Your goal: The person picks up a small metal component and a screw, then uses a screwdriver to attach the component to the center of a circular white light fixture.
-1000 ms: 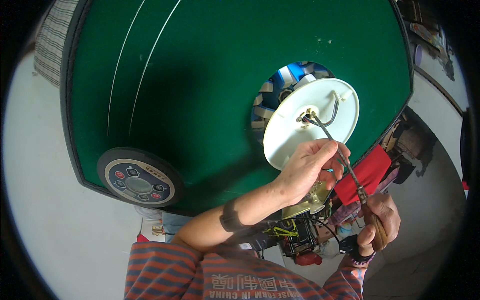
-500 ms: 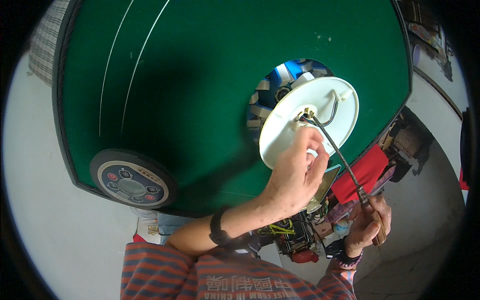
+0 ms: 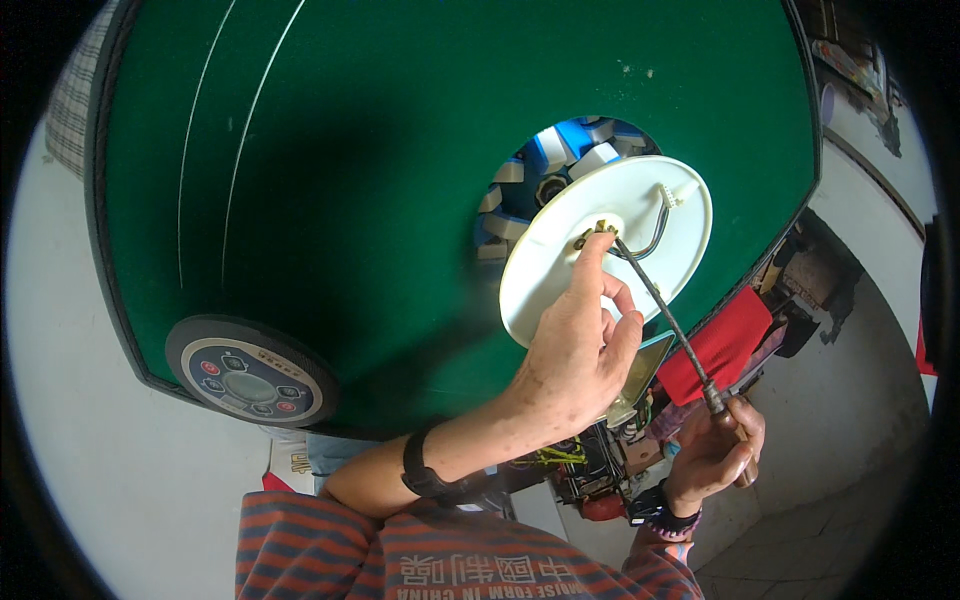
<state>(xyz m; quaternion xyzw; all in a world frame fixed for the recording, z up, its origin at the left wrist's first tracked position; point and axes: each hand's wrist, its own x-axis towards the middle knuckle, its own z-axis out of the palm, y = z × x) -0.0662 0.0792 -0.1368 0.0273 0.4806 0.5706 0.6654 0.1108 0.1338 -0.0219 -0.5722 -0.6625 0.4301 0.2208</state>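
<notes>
Across most of the view spreads a green tabletop (image 3: 400, 150) with a dark rim, two thin pale lines running over its left part. Along the lower edge comes the person's striped shirt (image 3: 320, 540), orange-red and grey. A white disc (image 3: 540, 275) sits tilted at the tabletop's right side, overlapping the lower right of a round opening; what bears its weight cannot be told. Near the tabletop's lower left corner is a round control panel (image 3: 248, 385) with a dark surround. Blue and white tiles (image 3: 552, 150) show within the opening.

The left hand (image 3: 575, 350) reaches over the disc, half spread: its index finger stretches to the hub, the others bend loosely, and a gap parts them from the thumb. Beyond the tabletop's lower right edge lies a red cloth (image 3: 710, 345). Just below it, the right hand (image 3: 710, 455) is closed around the brown handle of a screwdriver (image 3: 660, 308), whose shaft slants up to the hub, its tip beside the left index fingertip; whether the two touch cannot be told. Dark wires (image 3: 661, 232) curve from the hub to a small white connector (image 3: 672, 198). Brass-coloured pieces (image 3: 588, 238) show at the hub.
</notes>
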